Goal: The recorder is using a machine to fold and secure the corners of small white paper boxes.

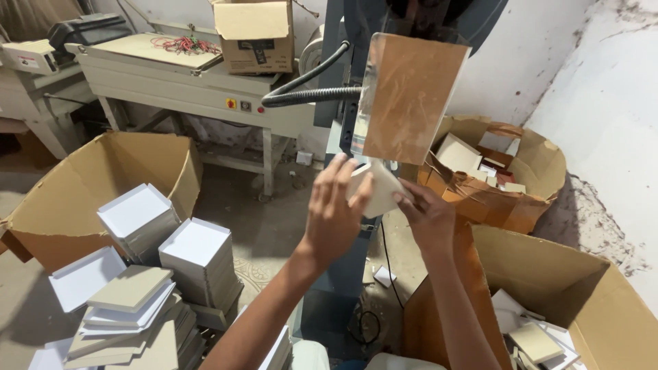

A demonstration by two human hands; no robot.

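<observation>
Both hands hold one white square card piece (381, 186) up against the blue press machine (343, 82). My left hand (334, 212) grips its left edge with spread fingers. My right hand (426, 216) pinches its right edge from below. Just above the piece hangs a clear guard plate (409, 96) with brown film on it. A ribbed black hose (308, 92) runs into the machine from the left.
Stacks of white and grey square pieces (195, 264) lie at lower left beside an open carton (89, 192). A carton with pieces (576, 301) sits at lower right, and another with scraps (500, 178) behind it. A grey machine table (192, 82) stands at the back.
</observation>
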